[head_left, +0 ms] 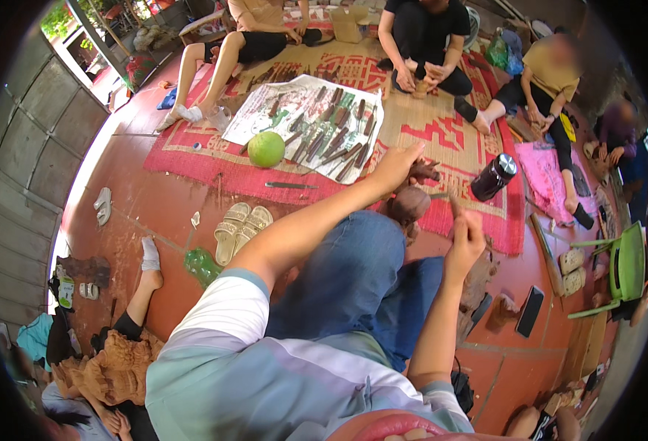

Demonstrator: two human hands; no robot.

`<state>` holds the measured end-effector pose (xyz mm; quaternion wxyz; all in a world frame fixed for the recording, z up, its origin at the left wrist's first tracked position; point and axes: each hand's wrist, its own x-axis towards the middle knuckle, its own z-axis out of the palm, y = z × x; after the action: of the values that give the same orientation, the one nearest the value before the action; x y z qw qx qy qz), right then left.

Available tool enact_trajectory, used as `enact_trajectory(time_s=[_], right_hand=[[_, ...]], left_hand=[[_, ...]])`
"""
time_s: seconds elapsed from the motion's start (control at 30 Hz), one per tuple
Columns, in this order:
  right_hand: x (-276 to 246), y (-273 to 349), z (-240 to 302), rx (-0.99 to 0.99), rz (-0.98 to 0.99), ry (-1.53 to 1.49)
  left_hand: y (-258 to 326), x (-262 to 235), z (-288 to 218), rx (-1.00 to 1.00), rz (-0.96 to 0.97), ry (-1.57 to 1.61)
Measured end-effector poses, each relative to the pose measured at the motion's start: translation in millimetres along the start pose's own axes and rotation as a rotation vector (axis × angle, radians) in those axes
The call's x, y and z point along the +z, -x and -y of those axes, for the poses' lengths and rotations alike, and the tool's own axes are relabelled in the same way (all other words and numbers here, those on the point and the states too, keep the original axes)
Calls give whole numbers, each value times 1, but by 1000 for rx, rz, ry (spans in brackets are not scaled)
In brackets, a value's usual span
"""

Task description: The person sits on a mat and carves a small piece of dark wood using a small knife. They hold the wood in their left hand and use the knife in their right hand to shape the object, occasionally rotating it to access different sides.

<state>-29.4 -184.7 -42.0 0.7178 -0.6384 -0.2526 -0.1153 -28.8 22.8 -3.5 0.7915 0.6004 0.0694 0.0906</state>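
A reddish-brown wooden carving with a rounded lower part stands by my knees. My left hand reaches over to its top, fingers closed round the far, knobbly end. My right hand is closed just to the right of the carving. From its fist rises a slim brown-handled carving tool, slightly blurred. A thin pale strip, perhaps its blade, shows between the tool and the carving; whether it touches the wood I cannot tell.
Several dark-handled carving tools lie on a white sheet over a red-and-tan mat. Nearby are a green round fruit, a black bottle, sandals, a phone and a green chair. Other people sit around.
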Motion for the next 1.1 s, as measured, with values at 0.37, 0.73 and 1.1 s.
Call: enact_trajectory(time_s=[0.37,0.73,1.1], right_hand=[[-14,14,-50,-67,63,82],[-9,14,-55,108,172,125],[-17,33,-56,138,166,-31]], left_hand=[[-8,6,1,30,5,69],[-30,10,30,256,-42,-72],[-9,10,12,140,-70,-116]])
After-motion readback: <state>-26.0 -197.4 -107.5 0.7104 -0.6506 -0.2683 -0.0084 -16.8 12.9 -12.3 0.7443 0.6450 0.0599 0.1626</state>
